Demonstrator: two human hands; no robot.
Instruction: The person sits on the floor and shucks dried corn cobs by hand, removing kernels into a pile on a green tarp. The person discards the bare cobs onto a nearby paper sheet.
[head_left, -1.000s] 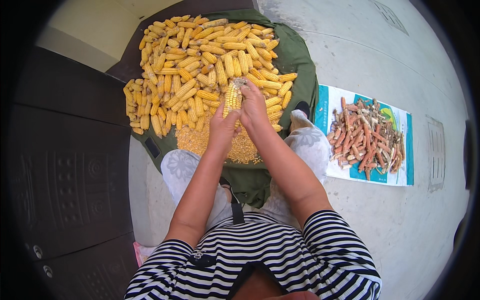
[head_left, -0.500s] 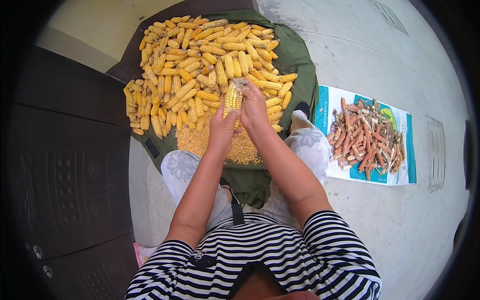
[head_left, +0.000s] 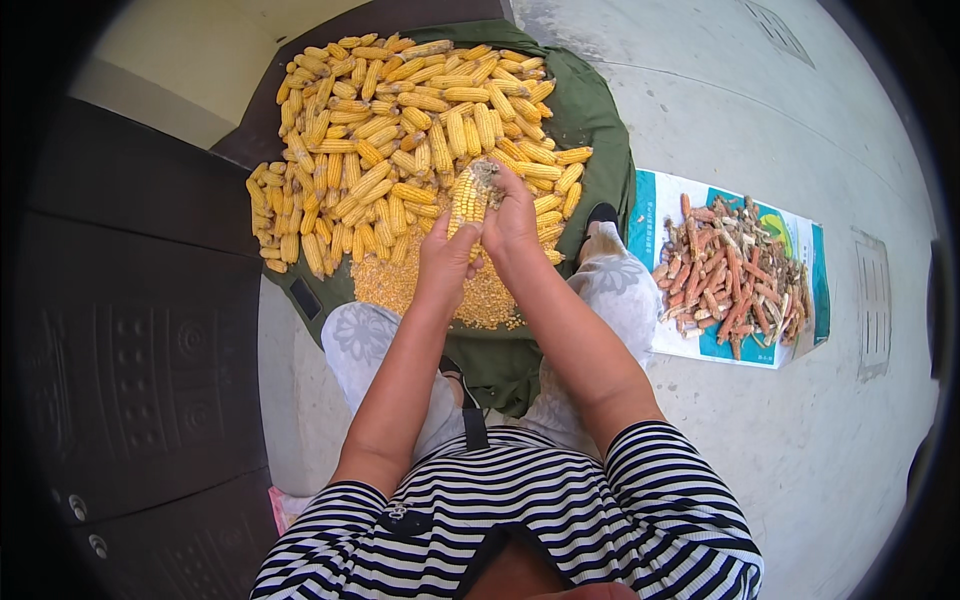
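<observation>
Between my two hands is one ear of corn (head_left: pixel 467 200), yellow, with a greyish, rough far end. My left hand (head_left: pixel 447 262) is closed round its near end, the thumb lying across the kernels. My right hand (head_left: pixel 511 215) grips its right side near the rough end, fingers curled behind it. Both hands are over a spread of loose kernels (head_left: pixel 395 285). Just beyond lies a large heap of dried ears of corn (head_left: pixel 370 130) on a dark green cloth (head_left: pixel 592 110).
To the right, a white and teal sheet (head_left: pixel 650 215) carries a pile of reddish, stripped cobs (head_left: pixel 735 275). A dark panelled door (head_left: pixel 150 330) stands on the left. My knees flank the kernels. A floor grate (head_left: pixel 873 305) is at the far right.
The ear of corn has tilted slightly to the right at its far end, and more of its rough end shows. My right hand has shifted a little; the left stays nearly in place.
</observation>
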